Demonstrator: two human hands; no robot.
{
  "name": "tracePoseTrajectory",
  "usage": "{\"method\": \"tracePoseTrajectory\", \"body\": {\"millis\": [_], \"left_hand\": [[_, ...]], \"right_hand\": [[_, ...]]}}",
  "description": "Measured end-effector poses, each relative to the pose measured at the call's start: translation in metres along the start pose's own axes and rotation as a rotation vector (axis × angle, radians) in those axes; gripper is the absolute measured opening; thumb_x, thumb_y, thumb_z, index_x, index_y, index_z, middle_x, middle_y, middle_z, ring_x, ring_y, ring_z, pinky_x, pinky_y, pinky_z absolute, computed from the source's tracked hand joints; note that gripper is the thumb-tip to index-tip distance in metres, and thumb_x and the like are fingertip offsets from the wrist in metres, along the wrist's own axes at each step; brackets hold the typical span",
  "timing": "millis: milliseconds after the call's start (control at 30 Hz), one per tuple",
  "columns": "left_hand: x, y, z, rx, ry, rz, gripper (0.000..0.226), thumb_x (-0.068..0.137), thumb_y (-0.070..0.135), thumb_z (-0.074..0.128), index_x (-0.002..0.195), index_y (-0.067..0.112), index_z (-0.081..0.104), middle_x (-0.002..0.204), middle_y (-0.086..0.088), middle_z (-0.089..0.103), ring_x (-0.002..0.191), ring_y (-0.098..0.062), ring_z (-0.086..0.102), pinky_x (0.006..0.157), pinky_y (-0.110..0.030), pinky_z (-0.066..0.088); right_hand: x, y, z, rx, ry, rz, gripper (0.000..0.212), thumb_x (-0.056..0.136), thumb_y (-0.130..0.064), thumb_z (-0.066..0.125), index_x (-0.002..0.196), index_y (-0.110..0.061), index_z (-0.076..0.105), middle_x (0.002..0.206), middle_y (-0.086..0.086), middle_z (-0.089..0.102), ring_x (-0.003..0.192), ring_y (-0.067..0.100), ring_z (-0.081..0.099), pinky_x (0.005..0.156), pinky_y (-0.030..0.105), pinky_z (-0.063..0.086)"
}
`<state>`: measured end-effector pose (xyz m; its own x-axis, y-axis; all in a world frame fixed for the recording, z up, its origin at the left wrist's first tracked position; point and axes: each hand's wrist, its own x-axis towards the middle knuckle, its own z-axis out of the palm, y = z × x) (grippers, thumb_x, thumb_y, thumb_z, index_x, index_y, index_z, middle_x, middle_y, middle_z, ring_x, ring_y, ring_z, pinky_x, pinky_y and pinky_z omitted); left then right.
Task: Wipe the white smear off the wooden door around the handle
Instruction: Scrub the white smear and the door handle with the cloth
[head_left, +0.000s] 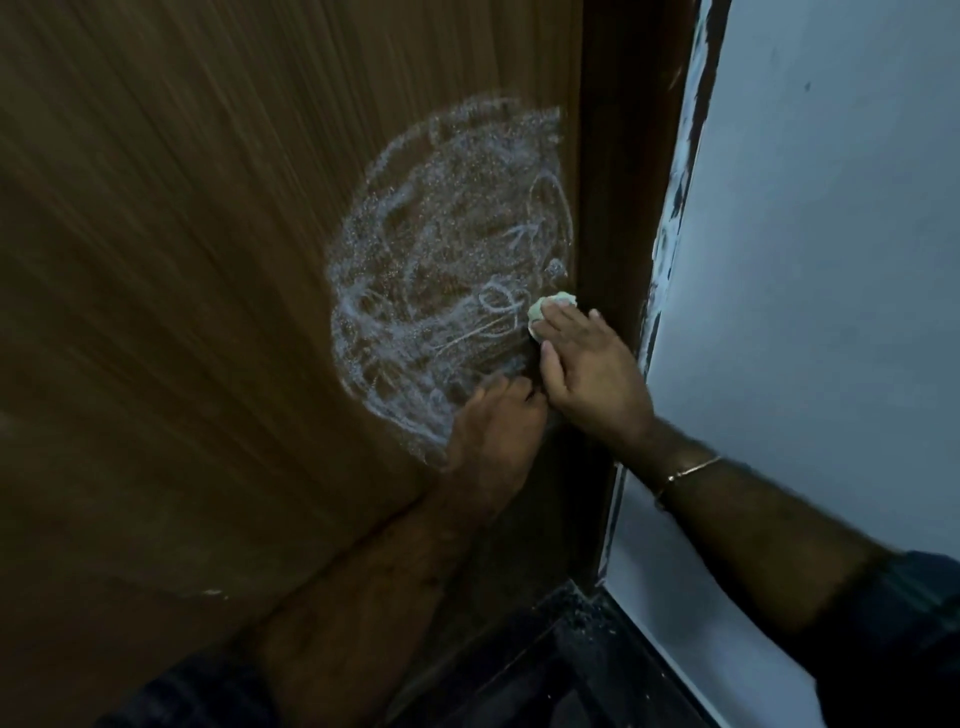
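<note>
A wide white smear (447, 270) covers the brown wooden door (182, 312) near its right edge. My right hand (587, 374) presses a small pale green cloth (545, 309) flat against the door at the smear's right side, fingers straight over it. My left hand (493, 431) sits just below and to the left, at the smear's lower edge. Its fingers curl round a dark part that looks like the door handle (531, 396), which the hand mostly hides.
A dark door frame (618, 182) runs down the right of the door. A pale blue-grey wall (810, 260) lies beyond it. Dark floor (571, 665) shows at the bottom. A thin bracelet (685, 475) circles my right wrist.
</note>
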<state>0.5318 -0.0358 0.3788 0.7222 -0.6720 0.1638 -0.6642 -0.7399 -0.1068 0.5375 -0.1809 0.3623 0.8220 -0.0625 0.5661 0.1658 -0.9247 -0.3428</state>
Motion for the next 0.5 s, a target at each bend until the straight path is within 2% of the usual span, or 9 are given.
{"method": "tracePoseTrajectory", "body": {"millis": [100,167,233,333,433,500], "left_hand": [[0.001,-0.002,0.001,-0.023,0.01,-0.013,0.037,0.101,0.026,0.04,0.135,0.02,0.053,0.129,-0.004,0.054,0.123,-0.026,0.046,0.097,-0.037,0.034],[0.0,-0.001,-0.001,-0.036,0.007,-0.012,0.038,0.101,0.025,0.04,0.137,0.02,0.052,0.128,-0.005,0.054,0.122,-0.027,0.047,0.097,-0.038,0.035],[-0.002,0.0,-0.004,-0.053,0.01,-0.012,0.04,0.101,0.023,0.041,0.139,0.018,0.051,0.128,-0.006,0.055,0.12,-0.028,0.049,0.096,-0.038,0.036],[-0.001,0.0,-0.002,-0.07,0.017,-0.03,0.04,0.102,0.024,0.04,0.139,0.019,0.052,0.127,-0.006,0.055,0.119,-0.026,0.05,0.096,-0.037,0.038],[-0.001,0.002,-0.003,-0.061,0.041,-0.032,0.037,0.1,0.019,0.043,0.135,0.02,0.055,0.126,-0.004,0.056,0.118,-0.025,0.051,0.095,-0.037,0.038],[-0.002,0.001,-0.002,-0.087,0.07,-0.019,0.036,0.098,0.017,0.046,0.132,0.018,0.058,0.125,-0.004,0.057,0.117,-0.024,0.051,0.095,-0.036,0.038]], "right_hand": [[0.001,0.0,-0.002,0.022,0.025,-0.038,0.039,0.097,-0.017,0.051,0.133,-0.005,0.059,0.144,0.011,0.052,0.139,0.023,0.043,0.118,0.039,0.029],[0.002,0.007,-0.006,-0.002,-0.036,-0.105,0.04,0.095,-0.012,0.055,0.134,-0.003,0.058,0.145,0.013,0.051,0.139,0.026,0.043,0.118,0.04,0.031],[0.009,0.018,-0.016,-0.026,-0.074,-0.139,0.044,0.089,-0.003,0.058,0.132,-0.003,0.059,0.142,0.015,0.054,0.135,0.03,0.048,0.113,0.044,0.039],[0.016,0.023,-0.022,-0.092,-0.026,-0.107,0.039,0.085,-0.002,0.061,0.124,0.0,0.062,0.124,0.021,0.058,0.11,0.038,0.056,0.087,0.048,0.054],[0.017,0.022,-0.022,-0.178,-0.132,-0.27,0.035,0.089,-0.007,0.062,0.123,0.0,0.059,0.12,0.019,0.054,0.104,0.036,0.053,0.077,0.048,0.055],[0.027,0.028,-0.029,-0.228,-0.171,-0.409,0.032,0.083,-0.003,0.068,0.115,0.001,0.063,0.118,0.021,0.056,0.1,0.037,0.054,0.066,0.047,0.056]]}}
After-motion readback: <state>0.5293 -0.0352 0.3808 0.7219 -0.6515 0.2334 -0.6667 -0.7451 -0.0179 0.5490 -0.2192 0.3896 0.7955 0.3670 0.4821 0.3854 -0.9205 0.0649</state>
